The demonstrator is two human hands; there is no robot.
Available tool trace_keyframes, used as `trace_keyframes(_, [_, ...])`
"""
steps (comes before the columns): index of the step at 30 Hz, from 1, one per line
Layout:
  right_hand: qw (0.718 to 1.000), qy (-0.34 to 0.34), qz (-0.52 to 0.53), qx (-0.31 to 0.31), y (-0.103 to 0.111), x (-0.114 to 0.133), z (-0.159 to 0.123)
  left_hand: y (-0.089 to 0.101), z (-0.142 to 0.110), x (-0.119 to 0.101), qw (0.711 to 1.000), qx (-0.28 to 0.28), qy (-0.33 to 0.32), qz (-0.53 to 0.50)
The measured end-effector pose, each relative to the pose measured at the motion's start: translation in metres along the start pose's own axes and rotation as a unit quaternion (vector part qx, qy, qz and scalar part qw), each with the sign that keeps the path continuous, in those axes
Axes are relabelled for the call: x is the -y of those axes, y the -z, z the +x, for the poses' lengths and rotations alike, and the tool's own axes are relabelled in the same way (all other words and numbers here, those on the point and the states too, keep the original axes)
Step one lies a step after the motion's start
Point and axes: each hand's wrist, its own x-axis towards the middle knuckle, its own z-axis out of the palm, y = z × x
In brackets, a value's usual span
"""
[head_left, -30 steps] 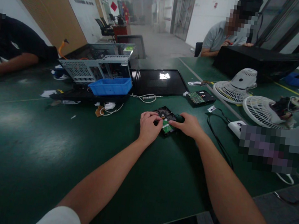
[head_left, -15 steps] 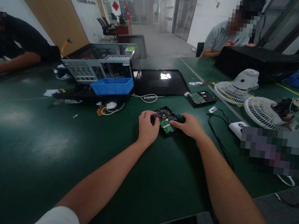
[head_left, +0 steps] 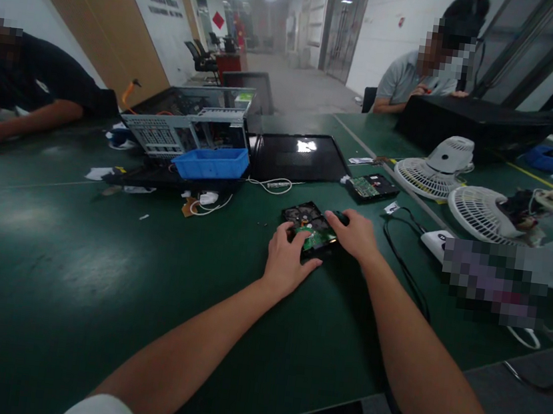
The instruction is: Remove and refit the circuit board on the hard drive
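Observation:
A hard drive (head_left: 302, 211) lies on the green table in front of me, its black metal underside and green circuit board (head_left: 320, 239) facing up. My left hand (head_left: 286, 256) grips its near left side, fingertips over the board and thumb along the near edge. In my right hand (head_left: 358, 234) is a screwdriver (head_left: 340, 216); only part of its dark handle shows beside the index finger and thumb. That hand is at the drive's right edge, and the tool's tip cannot be made out. A few tiny screw-like specks (head_left: 262, 223) lie left of the drive.
Beyond the drive are a blue bin (head_left: 214, 163), an opened computer case (head_left: 164, 134) and a black panel (head_left: 302, 160). A second hard drive (head_left: 373, 187) lies farther back. Fan parts (head_left: 482, 212), a black cable (head_left: 403, 266) and a white power strip (head_left: 434, 243) are right. Two people sit across.
My left hand has moved from the drive's left edge to its near side, fingers now over the board. The specks left of the drive have come into sight. My right hand has barely shifted.

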Motion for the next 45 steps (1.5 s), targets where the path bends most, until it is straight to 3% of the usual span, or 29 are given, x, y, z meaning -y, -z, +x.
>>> trace_keyframes(4, [0.991,0.001,0.06,-0.12,0.005,0.001,0.002,-0.001,0.003,0.006,0.999,0.001,-0.035,0.015])
trace_keyframes(12, [0.965,0.093,0.112,-0.217,0.017,0.021,-0.011,-0.007,0.006,0.013,1.0,0.005,-0.027,0.009])
trace_keyframes(18, [0.971,0.055,0.107,-0.206,0.019,0.03,-0.018,-0.011,0.006,0.015,0.999,0.011,-0.026,0.042])
trace_keyframes(24, [0.961,0.059,0.22,-0.159,0.01,0.036,-0.021,-0.01,0.008,0.015,0.998,0.018,-0.034,0.045])
trace_keyframes(29, [0.977,0.039,0.176,-0.111,0.007,0.039,-0.021,-0.012,0.007,0.013,0.997,0.021,-0.036,0.061])
trace_keyframes(38, [0.971,0.08,0.206,-0.086,0.006,0.045,-0.028,-0.01,0.006,0.013,0.999,0.007,-0.031,0.039])
trace_keyframes(42, [0.943,0.167,0.257,-0.131,-0.008,0.038,-0.024,-0.009,0.007,0.013,0.997,0.03,-0.034,0.058])
trace_keyframes(45, [0.935,0.19,0.262,-0.147,-0.016,0.033,-0.021,-0.01,0.008,0.014,0.996,0.036,-0.035,0.074])
